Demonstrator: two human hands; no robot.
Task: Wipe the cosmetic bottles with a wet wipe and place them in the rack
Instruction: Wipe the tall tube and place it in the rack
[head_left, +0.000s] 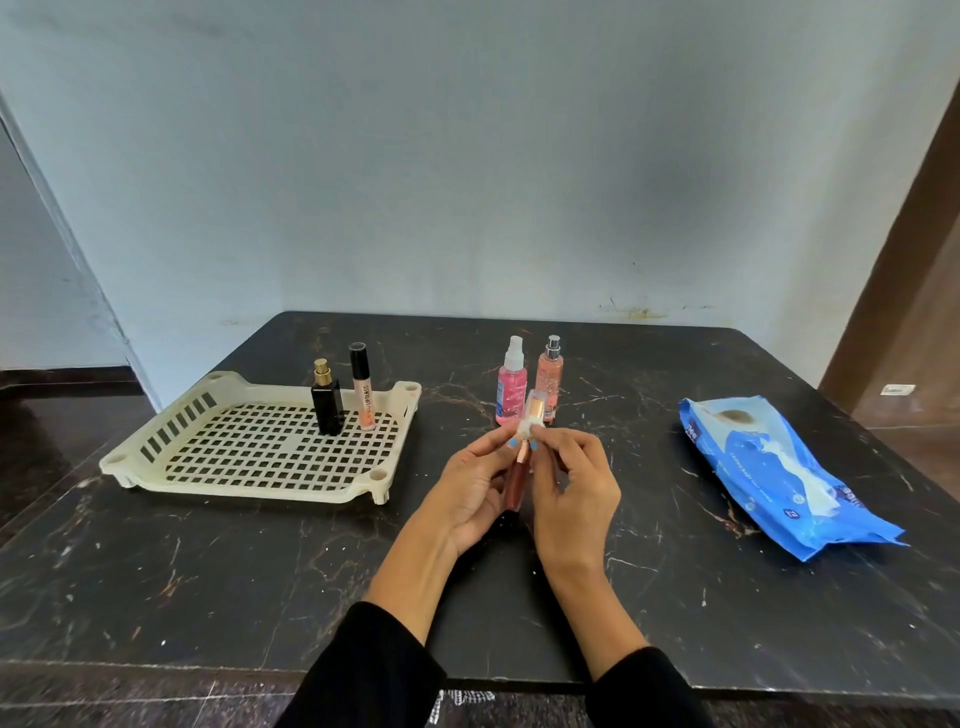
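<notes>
My left hand (475, 491) holds a slim reddish-brown lip gloss tube (518, 480) upright over the middle of the table. My right hand (571, 483) pinches a small white wet wipe (529, 429) around the tube's clear cap (535, 408). A cream slotted rack (260, 470) sits at the left. In it stand a black perfume bottle with a gold top (327, 402) and a peach gloss tube with a black cap (362, 389). Two pink spray bottles (510, 387) (549, 374) stand just behind my hands.
A blue pack of wet wipes (779, 467) lies at the right with a wipe poking out of its opening. The dark marble table (208, 571) backs against a pale wall. A brown door frame rises at the far right.
</notes>
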